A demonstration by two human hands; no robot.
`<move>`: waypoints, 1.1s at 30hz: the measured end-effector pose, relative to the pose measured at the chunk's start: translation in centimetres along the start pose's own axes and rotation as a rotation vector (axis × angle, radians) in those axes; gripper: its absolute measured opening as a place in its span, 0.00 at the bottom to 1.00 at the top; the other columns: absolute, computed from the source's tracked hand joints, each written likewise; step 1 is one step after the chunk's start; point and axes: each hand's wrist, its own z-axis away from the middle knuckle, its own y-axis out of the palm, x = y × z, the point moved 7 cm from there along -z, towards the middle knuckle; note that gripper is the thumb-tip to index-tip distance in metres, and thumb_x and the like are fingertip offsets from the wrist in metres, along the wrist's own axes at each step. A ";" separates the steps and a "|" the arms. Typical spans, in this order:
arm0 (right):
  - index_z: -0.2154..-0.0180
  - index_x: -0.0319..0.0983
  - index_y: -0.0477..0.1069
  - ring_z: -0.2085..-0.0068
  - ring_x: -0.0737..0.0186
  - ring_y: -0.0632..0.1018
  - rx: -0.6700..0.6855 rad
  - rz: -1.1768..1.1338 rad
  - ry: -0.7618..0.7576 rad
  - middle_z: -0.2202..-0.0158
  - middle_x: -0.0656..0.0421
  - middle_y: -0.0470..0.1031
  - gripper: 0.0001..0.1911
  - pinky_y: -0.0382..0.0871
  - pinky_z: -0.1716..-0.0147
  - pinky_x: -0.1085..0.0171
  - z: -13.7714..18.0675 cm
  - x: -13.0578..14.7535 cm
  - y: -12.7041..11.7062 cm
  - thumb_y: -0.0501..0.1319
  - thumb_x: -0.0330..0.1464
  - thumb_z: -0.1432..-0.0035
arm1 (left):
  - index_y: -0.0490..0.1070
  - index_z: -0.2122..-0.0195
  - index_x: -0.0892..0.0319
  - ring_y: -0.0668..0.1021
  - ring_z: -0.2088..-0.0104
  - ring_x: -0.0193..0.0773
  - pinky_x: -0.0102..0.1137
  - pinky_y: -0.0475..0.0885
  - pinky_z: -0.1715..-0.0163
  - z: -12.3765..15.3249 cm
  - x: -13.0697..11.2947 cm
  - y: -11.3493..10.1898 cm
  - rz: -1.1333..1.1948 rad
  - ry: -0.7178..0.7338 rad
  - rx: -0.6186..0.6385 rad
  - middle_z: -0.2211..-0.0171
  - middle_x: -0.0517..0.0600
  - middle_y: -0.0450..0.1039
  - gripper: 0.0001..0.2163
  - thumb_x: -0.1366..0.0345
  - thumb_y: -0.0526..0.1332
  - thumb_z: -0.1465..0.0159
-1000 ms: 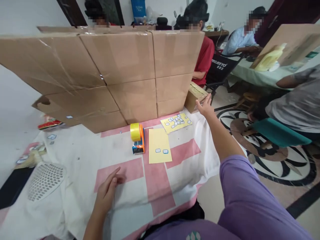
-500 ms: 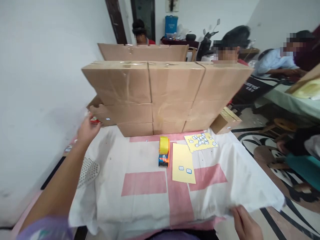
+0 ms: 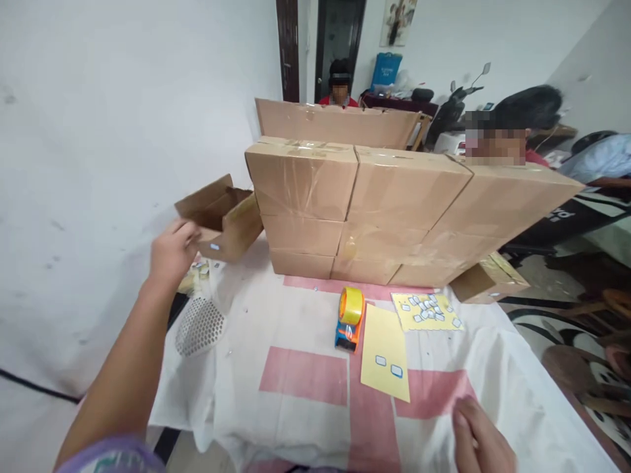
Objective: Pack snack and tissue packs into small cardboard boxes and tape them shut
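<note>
My left hand (image 3: 175,248) is at the near left side of an open cardboard box (image 3: 241,226) beside the wall. Its fingers are curled at the box's front edge; what is in them, if anything, is hidden. The box bears a small white label. Low at the right, my right hand (image 3: 483,437) is over the cloth, closed, with thumb and fingers together and nothing showing between them. Between the hands lie a tape dispenser (image 3: 350,318) with a yellow roll, a yellow sheet (image 3: 382,335) with two labels, and a yellow card (image 3: 426,311) covered with several labels.
A wall of taped cardboard boxes (image 3: 384,197) stands across the table's back. Another small box (image 3: 488,279) is at its right end. A perforated white piece (image 3: 200,326) lies at the left edge of the white and pink cloth (image 3: 236,394). People sit beyond.
My view has swung left, showing more of the open box. A red item by my left fingers no longer shows. My right hand is now over the cloth instead of at its edge.
</note>
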 end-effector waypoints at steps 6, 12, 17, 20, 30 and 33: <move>0.40 0.47 0.66 0.51 0.43 0.81 0.527 -0.471 -0.237 0.47 0.46 0.75 0.30 0.82 0.55 0.44 -5.6 13.9 15.4 0.69 0.42 0.41 | 0.69 0.73 0.56 0.81 0.60 0.44 0.41 0.78 0.57 16.7 2.1 -7.3 0.353 -0.054 -0.335 0.64 0.51 0.77 0.08 0.62 0.68 0.43; 0.24 0.45 0.38 0.27 0.38 0.61 0.971 -0.785 -0.184 0.26 0.41 0.52 0.66 0.60 0.30 0.40 -3.9 17.2 23.7 0.75 0.51 0.51 | 0.64 0.76 0.56 0.81 0.63 0.44 0.42 0.79 0.60 24.1 -0.6 -2.2 0.621 -0.221 -0.203 0.65 0.51 0.78 0.14 0.58 0.69 0.42; 0.24 0.46 0.43 0.25 0.40 0.57 0.663 -0.760 -0.012 0.24 0.46 0.51 0.60 0.55 0.27 0.41 -3.8 14.1 23.3 0.72 0.53 0.47 | 0.70 0.63 0.54 0.81 0.54 0.46 0.41 0.78 0.58 21.2 -2.0 0.9 0.617 -0.105 -0.036 0.58 0.55 0.77 0.08 0.59 0.66 0.39; 0.24 0.44 0.43 0.24 0.42 0.55 0.547 -0.691 0.074 0.24 0.46 0.50 0.57 0.51 0.26 0.40 -3.1 13.2 23.9 0.69 0.53 0.44 | 0.71 0.57 0.55 0.79 0.57 0.44 0.40 0.76 0.58 18.1 -3.6 0.2 0.498 -0.062 -0.145 0.59 0.54 0.75 0.11 0.56 0.64 0.36; 0.24 0.45 0.42 0.25 0.39 0.59 0.381 -0.571 -0.088 0.25 0.44 0.54 0.53 0.58 0.29 0.36 -2.3 12.9 24.2 0.68 0.50 0.39 | 0.80 0.56 0.51 0.75 0.54 0.48 0.44 0.61 0.51 14.0 -14.0 0.1 0.128 0.446 -0.049 0.58 0.51 0.84 0.08 0.57 0.70 0.34; 0.24 0.45 0.41 0.25 0.33 0.58 0.231 -0.445 -0.224 0.24 0.42 0.49 0.57 0.63 0.33 0.33 -1.2 11.9 23.3 0.71 0.47 0.42 | 0.78 0.64 0.53 0.76 0.62 0.42 0.39 0.61 0.58 15.3 -13.8 0.1 0.234 0.573 0.143 0.64 0.49 0.83 0.06 0.58 0.67 0.31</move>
